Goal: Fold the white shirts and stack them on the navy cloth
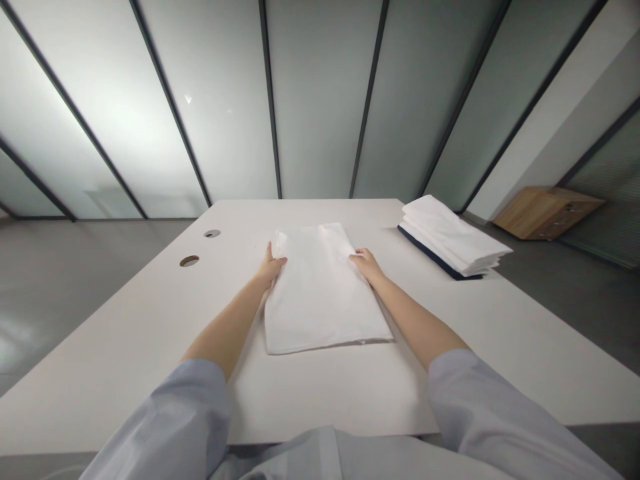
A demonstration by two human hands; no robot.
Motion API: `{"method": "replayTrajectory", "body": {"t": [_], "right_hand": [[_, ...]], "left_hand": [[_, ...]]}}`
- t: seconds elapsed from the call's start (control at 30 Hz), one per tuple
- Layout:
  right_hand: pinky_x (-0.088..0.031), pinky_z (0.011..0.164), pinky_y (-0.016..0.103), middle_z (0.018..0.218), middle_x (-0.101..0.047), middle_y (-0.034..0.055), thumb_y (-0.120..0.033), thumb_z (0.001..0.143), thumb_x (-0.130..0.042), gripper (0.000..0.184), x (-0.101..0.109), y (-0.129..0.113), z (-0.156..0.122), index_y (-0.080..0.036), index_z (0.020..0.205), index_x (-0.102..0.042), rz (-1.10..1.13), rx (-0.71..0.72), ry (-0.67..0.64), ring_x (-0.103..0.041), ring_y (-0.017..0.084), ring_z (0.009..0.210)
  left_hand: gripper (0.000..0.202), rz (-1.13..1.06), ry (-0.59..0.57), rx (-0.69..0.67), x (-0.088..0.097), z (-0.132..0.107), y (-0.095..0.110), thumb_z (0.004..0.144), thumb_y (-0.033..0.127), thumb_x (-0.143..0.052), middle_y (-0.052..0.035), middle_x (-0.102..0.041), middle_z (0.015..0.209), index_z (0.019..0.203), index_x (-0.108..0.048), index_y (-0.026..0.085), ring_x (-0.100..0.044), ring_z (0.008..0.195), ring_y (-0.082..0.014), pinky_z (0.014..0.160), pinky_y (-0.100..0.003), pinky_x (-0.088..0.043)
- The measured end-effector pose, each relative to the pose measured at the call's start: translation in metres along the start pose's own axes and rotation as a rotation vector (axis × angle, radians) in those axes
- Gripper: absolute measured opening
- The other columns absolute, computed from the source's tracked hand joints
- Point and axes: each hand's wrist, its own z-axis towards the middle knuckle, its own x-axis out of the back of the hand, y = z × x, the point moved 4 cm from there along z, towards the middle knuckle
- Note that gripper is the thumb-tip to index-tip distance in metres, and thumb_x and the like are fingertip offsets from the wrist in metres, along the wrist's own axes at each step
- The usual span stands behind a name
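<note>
A folded white cloth (pixel 323 293) lies in front of me, its near edge almost straight across. My left hand (pixel 271 268) grips the cloth's left edge toward the far end, thumb on top and the other fingers mostly hidden. On the opposite edge, my right hand (pixel 367 264) pinches the cloth with its thumb above; some fingers are tucked underneath. Whether the cloth is a garment cannot be made out.
A stack of folded white cloths (pixel 450 233) sits at the right, with a dark navy piece (pixel 430 253) at its bottom. The white table (pixel 150 353) has two round holes at left. A wooden cabinet (pixel 545 212) stands on the floor beyond, and frosted glass panels line the back.
</note>
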Motion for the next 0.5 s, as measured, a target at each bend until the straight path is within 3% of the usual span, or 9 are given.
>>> {"method": "replayTrajectory", "body": {"t": [0.13,0.27,0.5], "right_hand": [[-0.046,0.057,0.026,0.071,-0.061,-0.0034,-0.023,0.067,-0.06,0.043,-0.001,-0.002,-0.004,-0.025,0.108,-0.048,0.195,-0.064,-0.003,-0.061,0.018,0.068],[-0.045,0.055,0.025,0.068,-0.058,-0.005,-0.022,0.064,-0.055,0.042,-0.005,-0.007,-0.008,-0.025,0.106,-0.053,0.279,-0.006,-0.14,-0.057,0.017,0.063],[-0.048,0.068,0.025,0.084,-0.066,-0.0012,-0.012,0.053,-0.055,0.056,-0.007,-0.002,-0.003,-0.022,0.108,-0.061,0.237,0.063,-0.307,-0.06,0.016,0.076]], "left_hand": [[0.084,-0.05,-0.001,0.012,0.008,0.002,0.005,0.077,0.012,-0.056,-0.0061,-0.069,0.115,0.152,-0.022,0.029,-0.07,0.08,-0.0175,0.075,-0.033,-0.057],[0.063,-0.053,-0.1,0.05,0.013,0.002,0.006,0.076,0.015,-0.058,-0.0075,-0.073,0.097,0.138,-0.05,0.021,-0.07,0.073,-0.0172,0.072,-0.032,-0.057],[0.076,0.015,-0.191,0.063,0.023,0.003,0.003,0.064,0.009,-0.069,-0.0035,-0.072,0.09,0.135,-0.05,0.024,-0.069,0.069,-0.018,0.066,-0.031,-0.058]]}}
